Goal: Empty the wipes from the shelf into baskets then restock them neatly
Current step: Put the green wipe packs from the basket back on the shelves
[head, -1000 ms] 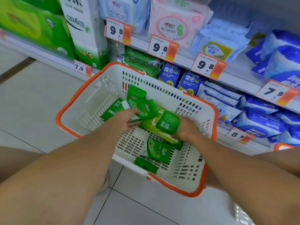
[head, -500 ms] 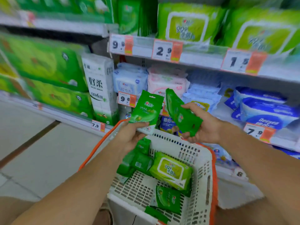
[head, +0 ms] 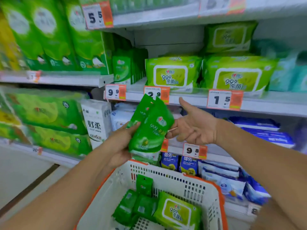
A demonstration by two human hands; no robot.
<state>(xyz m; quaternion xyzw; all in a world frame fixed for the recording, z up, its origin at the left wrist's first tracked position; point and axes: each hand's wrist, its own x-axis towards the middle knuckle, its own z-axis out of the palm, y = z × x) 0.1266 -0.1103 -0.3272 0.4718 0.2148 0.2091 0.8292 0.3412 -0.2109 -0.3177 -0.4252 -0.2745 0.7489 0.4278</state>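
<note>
Supermarket shelving fills the background behind both raised forearms. Below the hands, a white basket with an orange rim holds several small dark green packs and one large lime wipes pack. The left hand grips a bunch of green wipes packs from their left side. The right hand is spread, thumb up, fingertips touching the packs' right edge. Beyond the hands, a shelf carries more lime packs.
</note>
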